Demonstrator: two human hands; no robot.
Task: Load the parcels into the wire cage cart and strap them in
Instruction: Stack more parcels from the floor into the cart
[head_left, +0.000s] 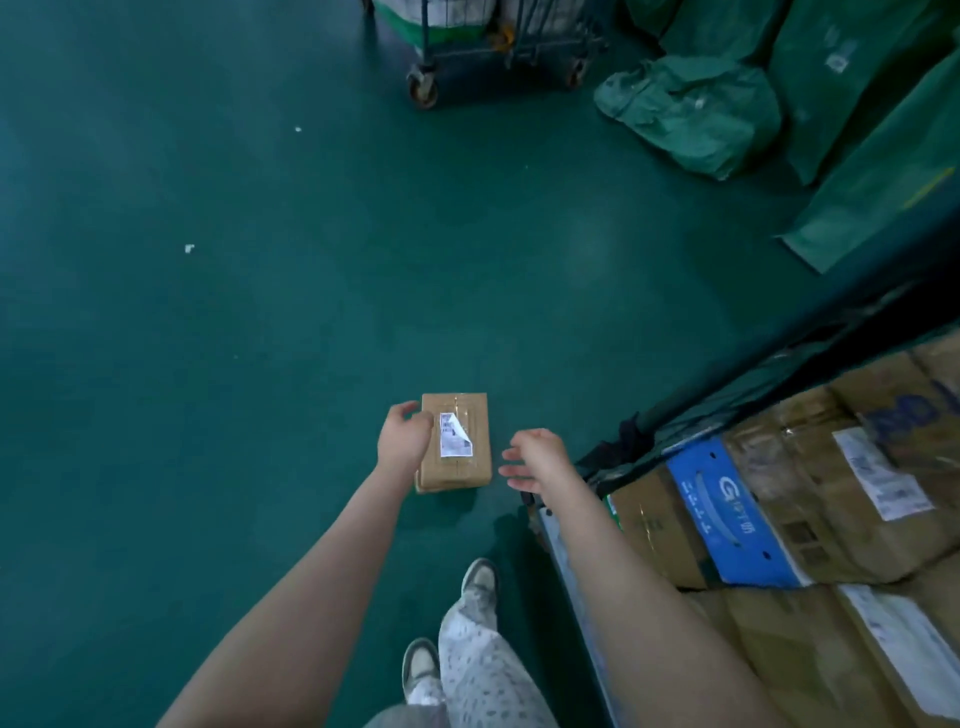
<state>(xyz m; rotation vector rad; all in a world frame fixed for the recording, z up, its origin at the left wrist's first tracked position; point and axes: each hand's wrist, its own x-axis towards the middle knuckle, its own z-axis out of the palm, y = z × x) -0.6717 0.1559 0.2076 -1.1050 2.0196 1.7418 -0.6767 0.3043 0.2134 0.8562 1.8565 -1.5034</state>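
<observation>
A small brown cardboard parcel (462, 441) with a white label, one corner peeling, lies flat on the green floor. My left hand (402, 434) hovers at its left edge, fingers loosely curled and holding nothing. My right hand (535, 460) is spread open just right of the parcel, apart from it. The wire cage cart (675, 415) stands at the right, draped in dark netting and filled with several cardboard boxes (779, 519), one with a blue band.
A second wheeled cage cart (498, 47) stands far ahead at the top. Green sacks (691, 111) are piled at the top right. My legs and shoes (467, 649) are at the bottom middle. Green floor stretches to the left.
</observation>
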